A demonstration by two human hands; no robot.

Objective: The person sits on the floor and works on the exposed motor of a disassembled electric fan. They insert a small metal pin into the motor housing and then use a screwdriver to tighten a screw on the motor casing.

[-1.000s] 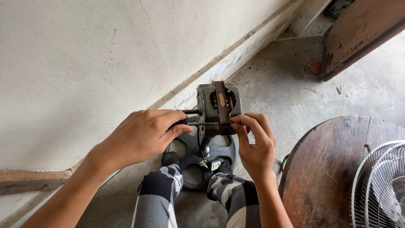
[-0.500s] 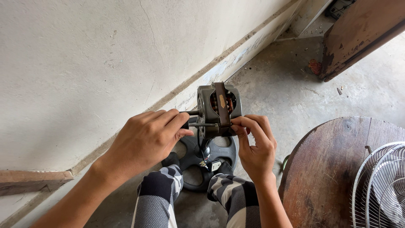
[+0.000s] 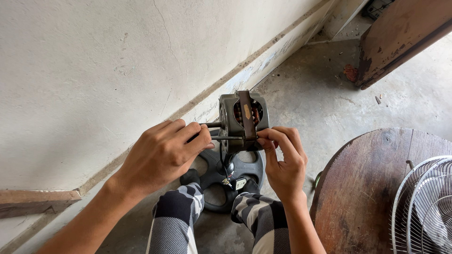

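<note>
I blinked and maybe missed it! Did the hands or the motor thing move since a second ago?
Hardly. The left hand shifted slightly along the thin rod it pinches, its fingers a little more curled. The right hand kept its grip on the grey fan motor, which stayed put above the dark round base. The wooden table and wire fan guard did not move.

grey-green fan motor point(image 3: 242, 120) with brown strap, held upright above dark fan base point(image 3: 225, 176)
</note>
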